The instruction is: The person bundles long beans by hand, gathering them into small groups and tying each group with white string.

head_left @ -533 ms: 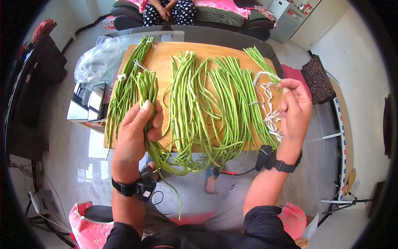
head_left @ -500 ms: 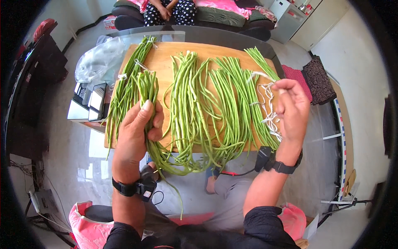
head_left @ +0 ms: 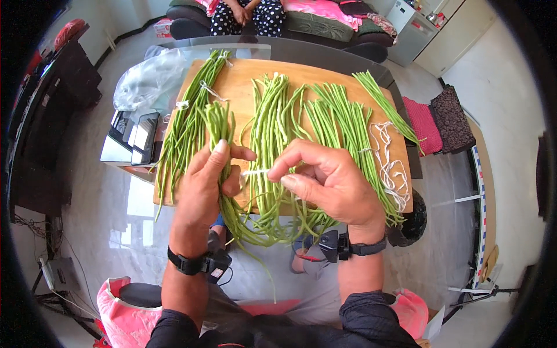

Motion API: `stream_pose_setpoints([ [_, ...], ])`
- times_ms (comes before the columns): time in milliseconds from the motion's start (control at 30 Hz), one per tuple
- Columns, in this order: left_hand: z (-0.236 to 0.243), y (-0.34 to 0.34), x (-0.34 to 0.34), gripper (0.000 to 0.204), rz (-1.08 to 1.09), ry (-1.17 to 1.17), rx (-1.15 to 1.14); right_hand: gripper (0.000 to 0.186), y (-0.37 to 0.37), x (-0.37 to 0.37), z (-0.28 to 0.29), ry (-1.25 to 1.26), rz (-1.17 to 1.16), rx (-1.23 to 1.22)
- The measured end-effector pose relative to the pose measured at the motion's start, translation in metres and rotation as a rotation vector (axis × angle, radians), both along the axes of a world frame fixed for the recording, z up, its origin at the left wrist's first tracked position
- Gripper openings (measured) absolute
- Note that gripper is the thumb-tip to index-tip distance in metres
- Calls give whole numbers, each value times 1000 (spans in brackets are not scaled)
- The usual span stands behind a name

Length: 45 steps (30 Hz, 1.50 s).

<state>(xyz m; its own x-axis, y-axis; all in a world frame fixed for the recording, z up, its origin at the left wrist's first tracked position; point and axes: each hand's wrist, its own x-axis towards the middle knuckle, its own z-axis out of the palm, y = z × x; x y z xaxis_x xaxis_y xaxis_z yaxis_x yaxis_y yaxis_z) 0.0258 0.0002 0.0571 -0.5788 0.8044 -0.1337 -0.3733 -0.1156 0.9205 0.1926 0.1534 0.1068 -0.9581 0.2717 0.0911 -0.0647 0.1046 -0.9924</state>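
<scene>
My left hand (head_left: 200,182) grips a bunch of long green beans (head_left: 218,122) upright above a wooden board (head_left: 313,71), the tails curving down past the board's near edge. Its forefinger points toward the other hand. Just to the right, my right hand (head_left: 339,185) pinches a short white string (head_left: 255,172) between thumb and forefinger; the string's free end reaches close to the bunch. White-tied long beans (head_left: 188,127) lie on the board's left side. Loose long beans (head_left: 270,116) spread across the middle and right. More white strings (head_left: 391,174) lie in a tangle at the right.
A small bean bunch (head_left: 386,104) hangs over the board's right edge. Behind the board is a dark glass tabletop (head_left: 296,49). At the left are a clear plastic bag (head_left: 151,81) and a white box (head_left: 119,148). Across the table sits a person in dotted trousers (head_left: 246,20).
My right hand has moved left and down from the string pile, bringing one white string near the held bunch. My left forefinger has stretched out; its grip on the beans remains.
</scene>
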Motion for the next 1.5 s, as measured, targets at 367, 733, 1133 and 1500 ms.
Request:
stream_pose_setpoints([
  [367, -6, 3, -2, 43, -213, -121, 21, 11, 15, 3, 2, -69, -229, -54],
  [733, -11, 2, 1, 34, -248, -157, 7, 13, 16, 2, 2, -81, -267, -8],
  [1133, -8, -2, 1, 30, -341, 0, 50, 20, 30, -4, -22, -37, -208, 86],
  [1500, -6, -3, 4, 26, -437, 45, 30, 19, 4, -23, -23, -9, -227, -82],
])
